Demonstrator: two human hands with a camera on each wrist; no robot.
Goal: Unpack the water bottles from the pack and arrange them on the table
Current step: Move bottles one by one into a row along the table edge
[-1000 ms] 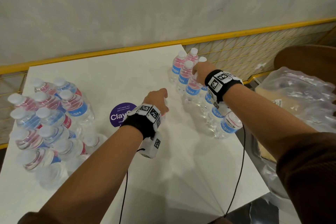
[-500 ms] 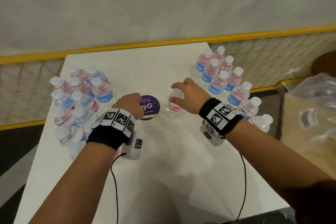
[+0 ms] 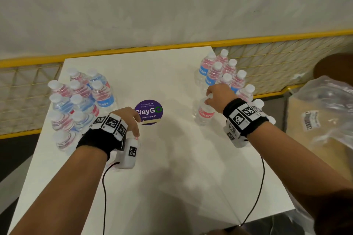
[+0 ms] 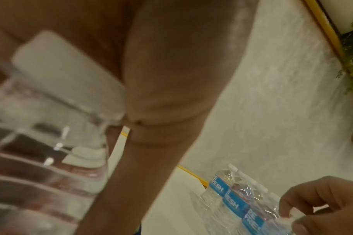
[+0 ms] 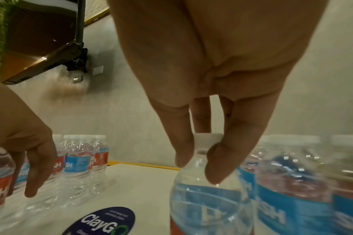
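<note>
From the head view, your right hand (image 3: 216, 95) is curled over the cap and neck of a red-label bottle (image 3: 203, 112), which stands upright on the white table (image 3: 172, 168), long axis vertical, just left of the right cluster of bottles (image 3: 222, 74). Your left hand (image 3: 127, 120) is curled downward near the left cluster of bottles (image 3: 80, 99), and a second bottle (image 3: 133, 140) shows beneath it, mostly hidden by the wrist unit; its lean cannot be judged here. The round purple sticker (image 3: 148, 112) lies between your hands, and the plastic pack wrap (image 3: 328, 112) sits off the table's right edge.

From the left wrist view, your left hand (image 4: 171, 71) closes over the white cap (image 4: 69, 63) of that second bottle (image 4: 41, 167); the picture is blurred, so which fingers touch cannot be told. Your right hand (image 4: 320, 205) appears far right.

From the right wrist view, your right hand's fingertips (image 5: 218, 165) pinch the neck of the red-label bottle (image 5: 207, 206), cap upward. Your left hand (image 5: 27, 151) hangs at left with fingers curled down, a red-labelled bottle (image 5: 0, 182) beside it.
</note>
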